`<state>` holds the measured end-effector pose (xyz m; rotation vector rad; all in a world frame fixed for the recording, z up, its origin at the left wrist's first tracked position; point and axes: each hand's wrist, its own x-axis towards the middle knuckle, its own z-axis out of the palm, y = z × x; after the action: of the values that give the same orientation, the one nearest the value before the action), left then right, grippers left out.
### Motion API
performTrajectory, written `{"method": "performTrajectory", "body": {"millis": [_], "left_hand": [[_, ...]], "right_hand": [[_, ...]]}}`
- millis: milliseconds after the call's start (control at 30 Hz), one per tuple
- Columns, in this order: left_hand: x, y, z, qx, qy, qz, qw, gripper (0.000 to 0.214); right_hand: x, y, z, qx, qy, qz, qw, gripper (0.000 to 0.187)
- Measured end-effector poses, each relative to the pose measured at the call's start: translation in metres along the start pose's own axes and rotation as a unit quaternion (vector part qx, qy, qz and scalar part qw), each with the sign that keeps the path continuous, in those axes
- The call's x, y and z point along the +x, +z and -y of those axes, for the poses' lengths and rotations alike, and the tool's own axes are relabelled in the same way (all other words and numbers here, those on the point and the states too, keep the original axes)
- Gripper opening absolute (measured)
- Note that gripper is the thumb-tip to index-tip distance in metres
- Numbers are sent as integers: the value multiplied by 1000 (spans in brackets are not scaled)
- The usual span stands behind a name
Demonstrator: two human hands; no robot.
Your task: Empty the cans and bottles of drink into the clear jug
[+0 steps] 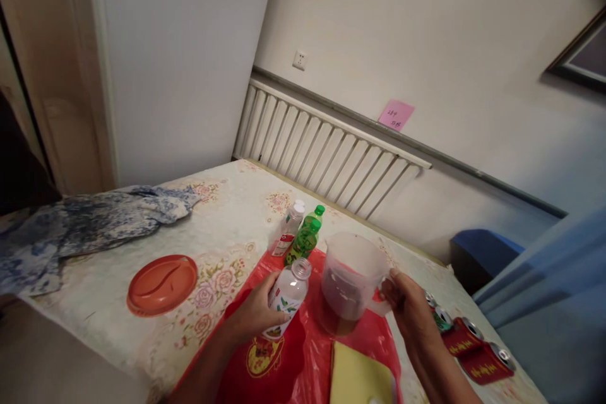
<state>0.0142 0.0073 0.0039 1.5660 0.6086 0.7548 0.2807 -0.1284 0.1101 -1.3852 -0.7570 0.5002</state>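
Note:
My left hand (258, 306) is wrapped round a clear plastic bottle (286, 295) with a printed label; its mouth has no cap and it leans slightly right. The fingers of my right hand (408, 300) close on the handle of a translucent measuring jug (350, 284). Brownish liquid shows in the jug's lower part. Both are over a red plastic sheet (293, 366); whether the jug touches it I cannot tell. Just behind stand green-capped bottles (303, 243) and white-capped clear bottles (286, 230). A folded yellow cloth (360, 375) lies in front of the jug.
An orange-red divided plate (162, 284) lies on the flowered tablecloth (222, 221) at left, near a blue-patterned fabric (113, 221). Several drink cans (483, 356) are at the right. A radiator (322, 145) runs along the wall behind the table, and a blue curtain (558, 290) hangs at far right.

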Motion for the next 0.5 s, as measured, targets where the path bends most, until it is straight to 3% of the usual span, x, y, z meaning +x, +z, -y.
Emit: {"method": "performTrajectory", "body": {"millis": [100,333,500], "left_hand": [[0,-1,0,-22,3,40,999,67],[0,2,-4,-45,8,59,997,67],[1,3,1,-36,16,63,997,68]], "right_hand": [[3,-6,15,-39,0,31,999,47],[0,-8,63,-153,-15,127,980,52],[5,-13,80,-253,-27,155,954,55]]}}
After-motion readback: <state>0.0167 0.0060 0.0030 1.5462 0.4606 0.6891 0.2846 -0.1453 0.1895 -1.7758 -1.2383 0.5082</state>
